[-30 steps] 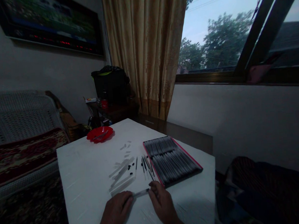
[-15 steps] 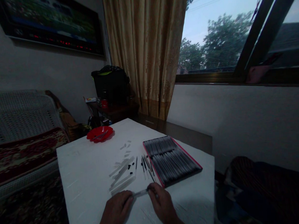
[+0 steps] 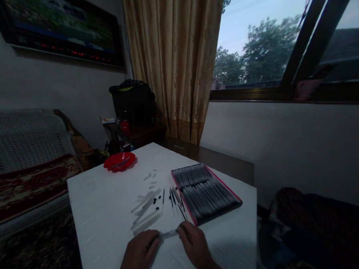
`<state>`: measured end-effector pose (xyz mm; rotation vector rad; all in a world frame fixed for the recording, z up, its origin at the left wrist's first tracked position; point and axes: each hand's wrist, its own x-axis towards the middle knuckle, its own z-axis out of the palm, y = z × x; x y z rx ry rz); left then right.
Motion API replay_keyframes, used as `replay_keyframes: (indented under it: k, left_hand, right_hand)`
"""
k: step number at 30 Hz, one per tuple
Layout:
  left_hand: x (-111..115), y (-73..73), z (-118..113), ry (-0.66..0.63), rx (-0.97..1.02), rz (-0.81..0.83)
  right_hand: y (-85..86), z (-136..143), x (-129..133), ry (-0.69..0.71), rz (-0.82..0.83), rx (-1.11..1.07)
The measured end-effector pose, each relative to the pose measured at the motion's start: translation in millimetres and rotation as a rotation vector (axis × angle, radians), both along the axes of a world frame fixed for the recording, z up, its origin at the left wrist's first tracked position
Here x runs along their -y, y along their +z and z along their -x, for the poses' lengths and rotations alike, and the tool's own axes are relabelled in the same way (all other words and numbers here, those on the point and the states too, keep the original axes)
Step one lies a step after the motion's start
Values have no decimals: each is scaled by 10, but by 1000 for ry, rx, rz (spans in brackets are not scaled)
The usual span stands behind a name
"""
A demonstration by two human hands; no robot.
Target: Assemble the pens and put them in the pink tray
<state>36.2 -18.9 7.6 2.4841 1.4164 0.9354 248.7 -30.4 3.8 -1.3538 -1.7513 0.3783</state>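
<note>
Pen barrel (image 3: 169, 233) pinched in both hands' grip — left hand (image 3: 140, 253), right hand (image 3: 195, 246), tray (image 3: 205, 191) just beyond.

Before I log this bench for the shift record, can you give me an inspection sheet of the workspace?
Surface: white table, dimly lit, bare at its near left.
Job's things: clear pen barrel held level between both hands; red-rimmed tray packed with rows of pens, right of centre.
Clutter: loose clear barrels, thin dark refills and small black bits left of the tray; red dish at the far corner.
Hands: left hand grips the barrel's left end, right hand its right end.
Cables: nothing seen.
Surroundings: sofa at left, curtain, window, wall screen.
</note>
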Motion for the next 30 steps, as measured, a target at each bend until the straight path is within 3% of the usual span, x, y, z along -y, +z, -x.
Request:
replay_keyframes:
  k: [6,10,14,22,27,30]
  left_hand:
    - [-36,-53,33,46,30,-55]
    - [-85,-114,57,167,69,-70]
    - [-108,-137,65,180,120,-20]
    - [-117,-124,73,198,218,30]
    - [-134,-155,98,234,243,14]
    - [-144,-178,110,258,246,-21]
  right_hand:
    - [145,-123,-12,-30,9,-76]
    - [302,-454,-167,-298,-51,-175]
    - [317,-672,-370,-514,-179,-46]
    - [163,-585,-348,-467,-281,211]
    - [95,-642,-298,-548,-367,174]
    - [64,-656,-294,-517,-354,210]
